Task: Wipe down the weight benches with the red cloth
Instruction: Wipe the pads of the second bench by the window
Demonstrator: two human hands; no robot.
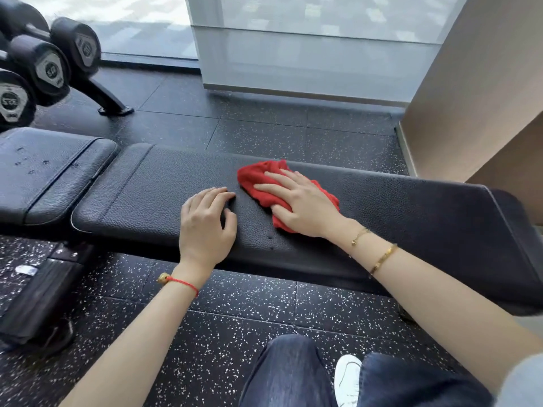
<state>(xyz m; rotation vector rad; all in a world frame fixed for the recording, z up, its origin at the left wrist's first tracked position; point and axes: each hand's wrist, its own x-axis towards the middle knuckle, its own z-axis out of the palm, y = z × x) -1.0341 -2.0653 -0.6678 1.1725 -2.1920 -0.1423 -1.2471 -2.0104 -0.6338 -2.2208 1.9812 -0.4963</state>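
Speckled black rubber floor tiles [241, 318] run under a long black padded weight bench [164, 189] that lies flat across the view, with a frosted glass panel [308, 54] and a tan wall [476, 98] behind it. On top of the long pad, near its middle, lies the red cloth [258, 183], bunched and flattened. The right hand [305, 204] rests palm down on the cloth, its fingers [273, 188] straight and spread, pressing the fabric to the pad rather than curling round it. The left hand [205, 221] sits just beside the cloth, apart from it, palm on the near edge of the pad; its fingertips bend down onto the leather and hold nothing. A red string bracelet [182, 283] circles the left wrist and two gold bracelets [379, 254] the right. To the left, a separate seat pad [44, 168] carries small droplets. Farther left, black dumbbells [50, 69] sit on a rack. Below, denim-clad knees and a white shoe [346, 377] show.
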